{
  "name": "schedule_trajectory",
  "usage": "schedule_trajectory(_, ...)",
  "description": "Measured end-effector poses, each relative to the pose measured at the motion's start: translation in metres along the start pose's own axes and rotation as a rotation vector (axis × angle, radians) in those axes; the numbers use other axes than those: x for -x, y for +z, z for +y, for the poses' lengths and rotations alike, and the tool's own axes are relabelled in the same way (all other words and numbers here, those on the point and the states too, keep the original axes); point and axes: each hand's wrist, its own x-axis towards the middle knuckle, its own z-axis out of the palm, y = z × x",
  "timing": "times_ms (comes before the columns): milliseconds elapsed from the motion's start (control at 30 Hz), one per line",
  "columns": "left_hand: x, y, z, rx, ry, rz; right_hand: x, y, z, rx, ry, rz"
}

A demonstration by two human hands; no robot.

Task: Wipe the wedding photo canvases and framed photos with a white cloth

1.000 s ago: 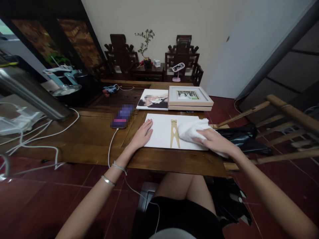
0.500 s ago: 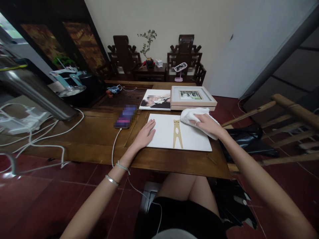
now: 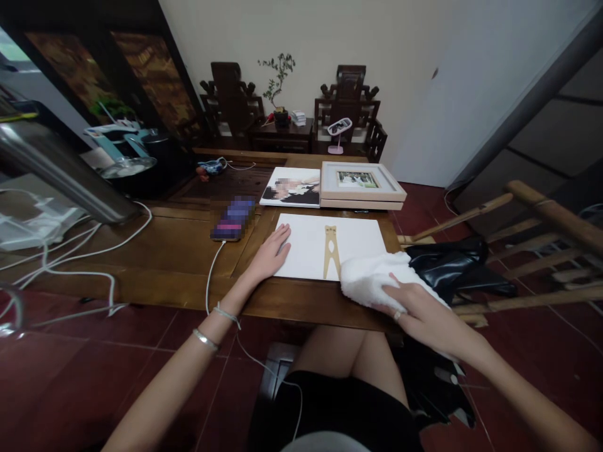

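A flat white panel [image 3: 304,245] lies on the wooden table, with a tan A-shaped stand leg [image 3: 331,251] along its middle. My left hand [image 3: 272,252] rests with fingers extended on the panel's left edge. Bunched under my right hand [image 3: 409,311] is a white cloth [image 3: 374,276], which covers the panel's near right corner and hangs toward the table's edge. Behind the panel are a printed photo panel [image 3: 292,186] and light wooden picture frames [image 3: 396,194], stacked, the top one showing a small photo.
A phone [image 3: 233,218] on a white charging cable lies left of the panel. Further left stand a large steel cylinder [image 3: 89,182] and tangled white cables [image 3: 108,248]. A bamboo chair [image 3: 556,220] holding a black bag [image 3: 447,263] adjoins the table's right side.
My right hand has brought the cloth from the panel's far right corner toward me, to its near right corner. My left hand stays on the left edge. The view has shifted slightly.
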Motion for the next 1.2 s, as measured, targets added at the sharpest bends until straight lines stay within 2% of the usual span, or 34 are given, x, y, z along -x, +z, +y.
schedule_trajectory(200, 0.0, 0.001, -0.001, -0.009, -0.008, 0.007, -0.069, -0.023, 0.029, -0.087, -0.032, 0.048)
schedule_trajectory(300, 0.0, 0.0, 0.0, -0.013, -0.009, 0.004, -0.112, -0.03, 0.044, -0.103, 0.017, 0.101)
schedule_trajectory(400, 0.0, 0.0, 0.0, -0.011, -0.008, 0.001, -0.148, -0.024, 0.045, -0.1, 0.077, 0.226)
schedule_trajectory(500, 0.0, 0.0, 0.0, -0.009, -0.008, 0.002, -0.165, -0.005, 0.029, -0.061, 0.108, 0.308)
schedule_trajectory(633, 0.0, -0.001, 0.001, -0.012, -0.008, -0.006, -0.157, 0.022, 0.002, 0.107, 0.029, 0.273)
schedule_trajectory(800, 0.0, -0.001, 0.002, -0.011, -0.01, -0.01, -0.109, 0.039, -0.018, 0.174, -0.127, 0.118)
schedule_trajectory(1000, 0.0, -0.001, 0.002, -0.031, -0.006, -0.011, -0.048, 0.031, -0.037, 0.107, -0.315, -0.04)
schedule_trajectory(1100, 0.0, -0.001, 0.001, -0.04, -0.004, -0.014, -0.046, 0.021, -0.031, 0.06, -0.283, -0.003)
schedule_trajectory(1200, 0.0, 0.0, 0.0, -0.036, 0.004, -0.009, -0.065, 0.012, -0.011, 0.06, -0.189, 0.086)
